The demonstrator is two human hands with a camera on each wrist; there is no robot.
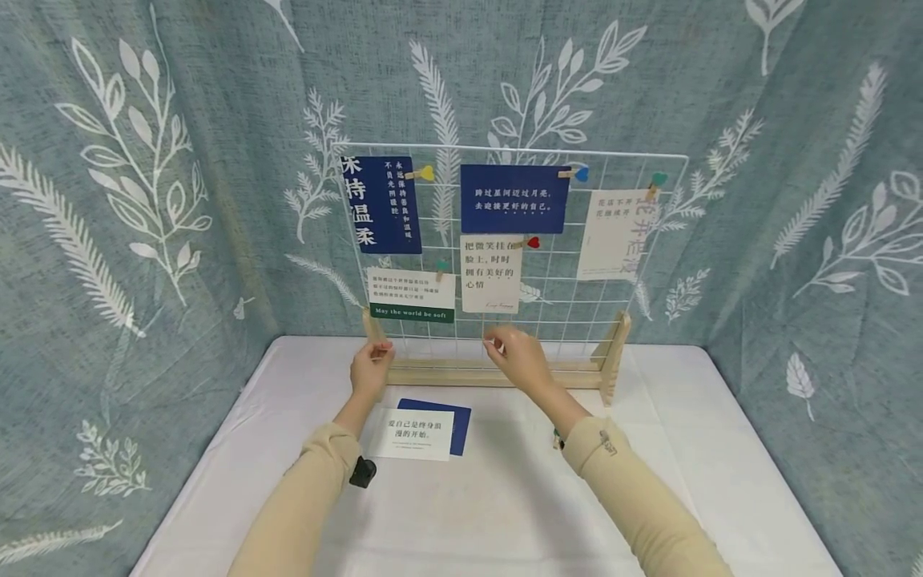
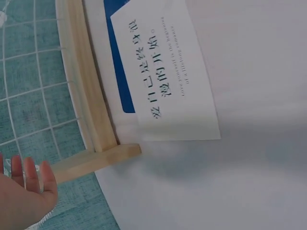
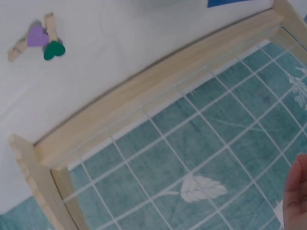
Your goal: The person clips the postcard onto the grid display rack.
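A white wire grid [image 1: 570, 320] stands upright in a wooden stand [image 1: 497, 377]. At its left end my left hand [image 1: 371, 373] grips the stand's wooden upright. My right hand [image 1: 521, 357] is at the lower middle of the grid, thumb and forefinger pinching a wire, just below a white card [image 1: 490, 280]. Above it hangs a blue card [image 1: 512, 200]. On the left, another blue card [image 1: 380, 212] hangs over a white and green card [image 1: 411, 295]; a pale card [image 1: 609, 240] hangs at the right. Heart clips, like the red one [image 1: 534, 242], hold the cards.
On the white table [image 1: 505, 513], a white card [image 1: 418, 434] partly covers a blue card [image 1: 461, 425]. A purple heart clip [image 3: 37, 37] and a green heart clip [image 3: 54, 50] lie before the stand's right half. A patterned curtain [image 1: 216, 120] surrounds the table.
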